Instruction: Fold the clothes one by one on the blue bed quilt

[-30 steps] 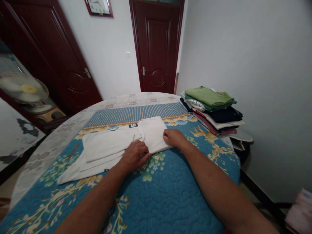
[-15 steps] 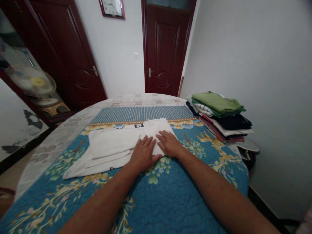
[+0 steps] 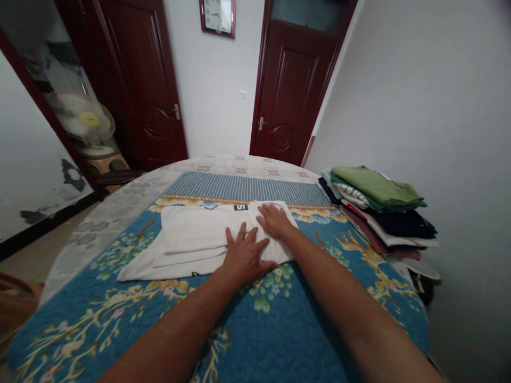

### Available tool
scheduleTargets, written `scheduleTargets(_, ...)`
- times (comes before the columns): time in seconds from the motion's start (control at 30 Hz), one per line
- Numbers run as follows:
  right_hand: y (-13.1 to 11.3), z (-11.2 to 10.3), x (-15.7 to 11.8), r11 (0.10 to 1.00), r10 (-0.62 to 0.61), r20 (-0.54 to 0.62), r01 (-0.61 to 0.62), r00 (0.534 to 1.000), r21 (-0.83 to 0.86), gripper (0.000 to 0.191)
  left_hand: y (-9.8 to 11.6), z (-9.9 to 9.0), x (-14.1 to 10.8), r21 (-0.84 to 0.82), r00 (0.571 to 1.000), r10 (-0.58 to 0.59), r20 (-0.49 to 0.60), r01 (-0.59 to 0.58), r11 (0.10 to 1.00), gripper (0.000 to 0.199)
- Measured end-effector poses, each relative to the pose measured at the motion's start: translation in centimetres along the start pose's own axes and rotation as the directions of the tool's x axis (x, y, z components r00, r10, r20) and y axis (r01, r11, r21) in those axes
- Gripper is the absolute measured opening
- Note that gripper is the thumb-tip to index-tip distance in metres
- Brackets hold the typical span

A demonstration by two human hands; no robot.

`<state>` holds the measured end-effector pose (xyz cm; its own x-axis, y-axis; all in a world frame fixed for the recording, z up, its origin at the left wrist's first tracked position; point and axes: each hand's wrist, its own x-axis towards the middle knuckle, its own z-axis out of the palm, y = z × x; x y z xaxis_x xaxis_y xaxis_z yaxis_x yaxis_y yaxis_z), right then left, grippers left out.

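A white shirt [image 3: 195, 229], partly folded into layers, lies flat across the middle of the table, with a dark printed patch near its far edge. My left hand [image 3: 245, 254] rests on the shirt's near side with fingers spread. Beyond it and to the right, my right hand [image 3: 274, 221] lies flat on the folded right end of the shirt, its fingers stretched out. Neither hand grips the cloth. On the left, the lower layers stick out toward me in a slanted point.
A blue floral quilted cover [image 3: 303, 319] lies over a pale patterned tablecloth [image 3: 99, 218] on the round table. Folded clothes [image 3: 379, 186] are stacked at the right edge by the wall, a green one on top. A fan [image 3: 85, 119] stands back left.
My right hand has slid farther away over the shirt's right end. My left hand's fingers have spread wider. The camera view has shifted left, so the scene sits farther right.
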<state>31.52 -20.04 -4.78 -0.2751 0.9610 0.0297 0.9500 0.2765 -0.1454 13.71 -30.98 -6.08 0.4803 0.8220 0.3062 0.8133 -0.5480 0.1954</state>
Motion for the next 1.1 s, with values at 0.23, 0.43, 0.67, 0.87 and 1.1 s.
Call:
scheduleTargets(0.23,-0.1,0.8,3.6,1.000,0.029,-0.015,-0.029,0.999,0.008,0.061,0.2,-0.7,0.2,-0.054,0.987,-0.062,0.149,0.071,0.996,0.080)
scheduleTargets(0.43,0.1,1.7,3.1,0.999,0.034,-0.202,-0.031,0.979,0.021,0.059,0.3,-1.0,0.1,-0.041,0.979,-0.095,0.179,0.104,0.994,0.082)
scheduleTargets(0.67,0.3,2.0,1.3,0.951,0.303,-0.373,-0.304,0.877,0.059,0.063,0.3,-1.0,0.2,-0.047,0.979,-0.095,0.178,0.105,0.993,0.082)
scheduleTargets(0.87,1.9,1.3,0.6,0.938,0.346,-0.215,-0.331,0.913,0.104,0.071,0.3,-1.0,0.1,-0.064,0.978,-0.096,0.187,0.110,0.992,0.082)
scheduleTargets(1.1,2.0,1.7,-1.9,0.939,0.344,-0.225,-0.339,0.912,0.062,0.070,0.3,-0.8,0.1,-0.052,0.979,-0.098,0.181,0.109,0.993,0.083)
